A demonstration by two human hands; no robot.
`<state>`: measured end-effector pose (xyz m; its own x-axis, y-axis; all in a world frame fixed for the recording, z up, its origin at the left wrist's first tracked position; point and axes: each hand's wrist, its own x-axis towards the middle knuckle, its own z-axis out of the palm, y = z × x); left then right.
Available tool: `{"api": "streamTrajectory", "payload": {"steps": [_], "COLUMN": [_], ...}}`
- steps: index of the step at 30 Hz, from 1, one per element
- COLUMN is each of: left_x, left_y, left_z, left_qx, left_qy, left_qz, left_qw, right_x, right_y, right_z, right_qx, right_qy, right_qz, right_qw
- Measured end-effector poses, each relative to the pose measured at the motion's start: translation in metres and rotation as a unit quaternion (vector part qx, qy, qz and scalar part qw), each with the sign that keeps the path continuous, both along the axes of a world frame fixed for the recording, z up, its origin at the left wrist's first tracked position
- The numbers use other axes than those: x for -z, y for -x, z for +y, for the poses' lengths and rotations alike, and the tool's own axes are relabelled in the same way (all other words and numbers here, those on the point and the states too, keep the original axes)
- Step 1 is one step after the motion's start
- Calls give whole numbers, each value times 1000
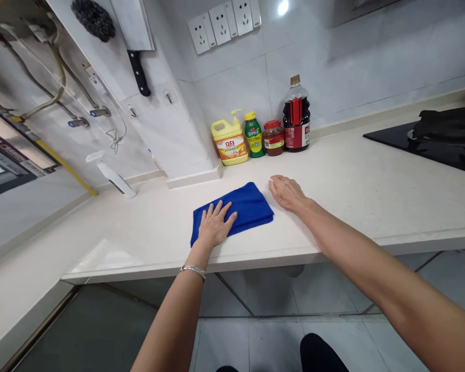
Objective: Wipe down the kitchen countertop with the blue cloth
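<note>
A folded blue cloth (251,204) lies flat on the pale countertop (147,235). My left hand (214,223), a silver bracelet at its wrist, presses on the cloth's left part with fingers spread. Just right of the cloth, my right hand (287,193) is curled, its fingers together and close to the counter. A small gap parts it from the cloth. Its palm and fingertips are turned away, so anything inside is hidden.
Along the wall stand a yellow detergent jug (230,147), a green bottle (254,137), a red-lidded jar (274,139) and a dark sauce bottle (296,121). A white scraper-like tool (116,181) leans at left. A knife (139,72) hangs above; a black cooktop (445,147) is right.
</note>
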<state>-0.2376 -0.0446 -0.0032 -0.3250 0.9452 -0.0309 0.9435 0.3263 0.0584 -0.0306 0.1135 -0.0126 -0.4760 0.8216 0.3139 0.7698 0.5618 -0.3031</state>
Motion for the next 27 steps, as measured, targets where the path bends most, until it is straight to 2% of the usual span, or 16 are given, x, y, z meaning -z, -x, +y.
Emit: {"api": "streamTrajectory", "payload": {"steps": [3,8,11,14,16,18,19,21,23,24,27], "left_x": [-3,-9,-11,-18,-27,-35,-38,-37,-29,-24,-10], "left_y": [24,69,76,73,73,78,81,89,94,96,99], "left_z": [-16,-54,-68,-72,-73,-74,-75,-75,-73,-72,-67], "left_qx": [-50,-187,-261,-276,-270,-230,-185,-53,51,68,53], "left_qy": [2,1,4,19,38,49,45,28,19,21,32], "left_qz": [7,23,36,36,28,20,22,36,39,33,12], "left_qw": [999,982,965,960,962,972,982,998,998,997,998], "right_x": [4,11,9,5,4,5,5,6,6,6,5], "right_y": [-12,-11,-9,-7,-6,-4,-4,-3,-4,-4,-1], "right_z": [9,11,9,8,8,8,9,10,12,12,7], "right_qx": [49,19,18,10,3,-2,-4,-3,-1,0,1], "right_qy": [34,22,33,26,24,22,21,20,22,23,14], "right_qz": [0,16,-11,-30,-38,-49,-53,-60,-66,-68,-89], "right_qw": [998,999,999,999,999,999,998,998,998,997,996]}}
